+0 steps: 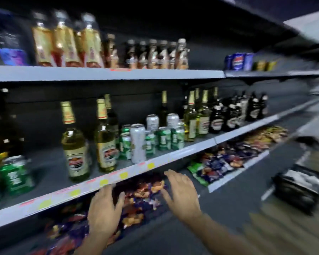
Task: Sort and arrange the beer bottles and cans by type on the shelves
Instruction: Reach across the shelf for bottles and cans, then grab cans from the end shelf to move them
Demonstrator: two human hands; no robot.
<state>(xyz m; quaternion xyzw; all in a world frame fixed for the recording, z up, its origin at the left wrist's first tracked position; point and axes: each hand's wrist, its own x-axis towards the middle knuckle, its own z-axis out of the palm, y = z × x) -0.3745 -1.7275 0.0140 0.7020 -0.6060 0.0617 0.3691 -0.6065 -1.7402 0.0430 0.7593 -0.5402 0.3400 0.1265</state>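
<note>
Both empty: left hand [103, 214] and right hand [182, 196], fingers spread, below the middle shelf [118, 176] front edge. Silver can [138, 143]: light, slippery, dentable; best gripped mid-body.

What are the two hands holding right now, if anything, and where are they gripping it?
Nothing. The left hand and right hand hang open below the middle shelf, apart from the bottles and cans.

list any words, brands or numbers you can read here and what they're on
Nothing reads for certain; the picture is motion-blurred.
Blue cans, top shelf: red-white-blue round logo, lettering blurred.
Green cans: white print, unreadable.
Clear bottles: label lettering blurred.
Dark bottles: oval labels, unreadable.
Shelf edge tags: too blurred.
</note>
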